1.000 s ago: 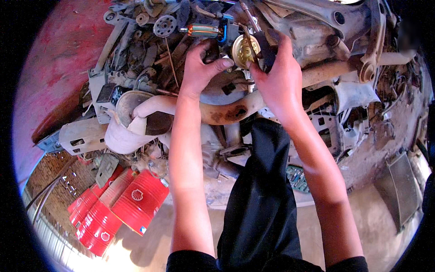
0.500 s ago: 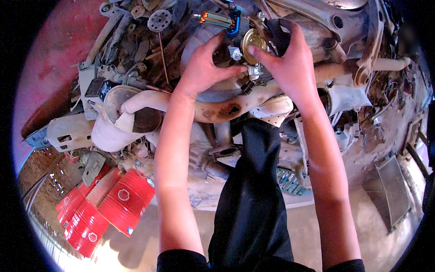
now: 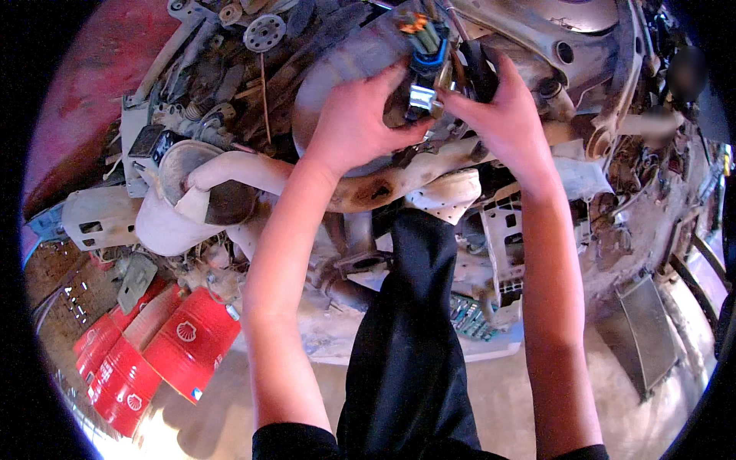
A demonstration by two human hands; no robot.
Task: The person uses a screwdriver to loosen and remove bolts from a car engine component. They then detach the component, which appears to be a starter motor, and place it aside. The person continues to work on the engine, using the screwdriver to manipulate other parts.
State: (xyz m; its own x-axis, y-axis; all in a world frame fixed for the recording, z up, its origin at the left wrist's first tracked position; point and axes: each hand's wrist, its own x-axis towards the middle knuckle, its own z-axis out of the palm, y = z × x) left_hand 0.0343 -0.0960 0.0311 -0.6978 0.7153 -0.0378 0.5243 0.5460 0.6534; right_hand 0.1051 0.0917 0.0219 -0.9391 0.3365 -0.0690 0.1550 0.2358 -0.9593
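The left hand [image 3: 356, 126] curves half-closed beside a blue-and-black motor part with orange coil ends [image 3: 431, 52], whether gripping it I cannot tell; the part rises between both hands. The right hand [image 3: 507, 119] is closed around a long black piece [image 3: 481, 73], above a rust-stained curved metal pipe [image 3: 356, 193].

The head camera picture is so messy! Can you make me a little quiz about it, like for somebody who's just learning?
1. Where are the red drums in the picture? A: top right. B: lower left. C: top left.
2. True or false: the round disc with holes lies to the right of the right hand.
3. Fill in: the part between the left hand and the right hand has a bright ____ edge.

Key: 1. B. 2. False. 3. Blue.
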